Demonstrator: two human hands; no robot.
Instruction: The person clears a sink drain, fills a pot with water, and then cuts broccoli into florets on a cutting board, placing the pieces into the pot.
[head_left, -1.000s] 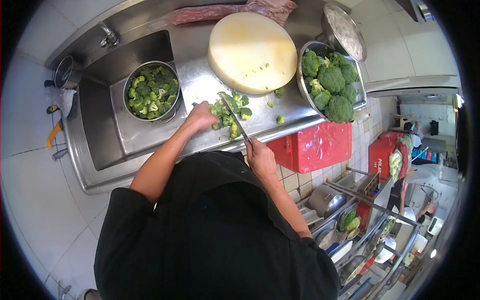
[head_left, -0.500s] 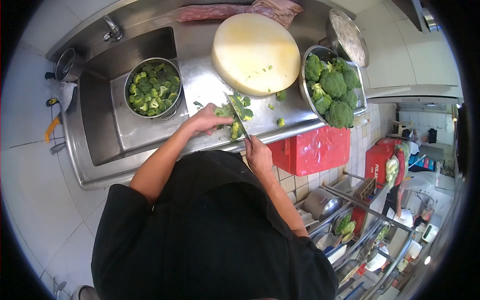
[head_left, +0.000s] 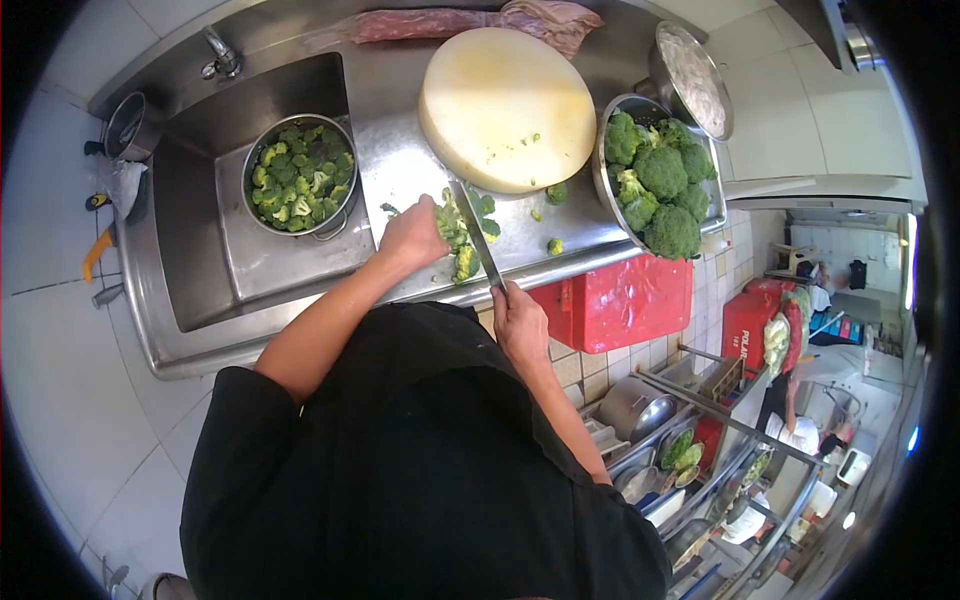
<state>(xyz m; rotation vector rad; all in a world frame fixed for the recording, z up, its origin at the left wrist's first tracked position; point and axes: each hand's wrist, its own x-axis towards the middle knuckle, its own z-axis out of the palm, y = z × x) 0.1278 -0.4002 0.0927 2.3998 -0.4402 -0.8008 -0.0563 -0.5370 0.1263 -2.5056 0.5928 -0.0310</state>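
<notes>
My right hand (head_left: pixel 521 322) is wrapped round the handle of a knife (head_left: pixel 478 235), whose blade points away from me over the steel counter. Just left of the blade, my left hand (head_left: pixel 415 240) is closed at the cut broccoli (head_left: pixel 452 222), with its fingertips partly hidden. More broccoli pieces (head_left: pixel 484 207) lie on the blade's other side. In the sink stands a metal pot (head_left: pixel 248 180) of cut florets (head_left: pixel 303 178). Whole broccoli heads (head_left: pixel 662 172) fill a metal bowl (head_left: pixel 603 180) on the right.
A thick round cutting board (head_left: pixel 505 105) with green crumbs rests behind the knife. Wrapped meat (head_left: pixel 430 25) lies along the back. Another metal bowl (head_left: pixel 690 80) stands far right. Below the counter edge is a red box (head_left: pixel 630 305); a rack (head_left: pixel 720 410) holds pans and vegetables.
My left hand has turned and drawn its fingers in, shifting slightly away from me beside the broccoli. The knife stays in my right hand, its blade now a little farther from the counter's front edge.
</notes>
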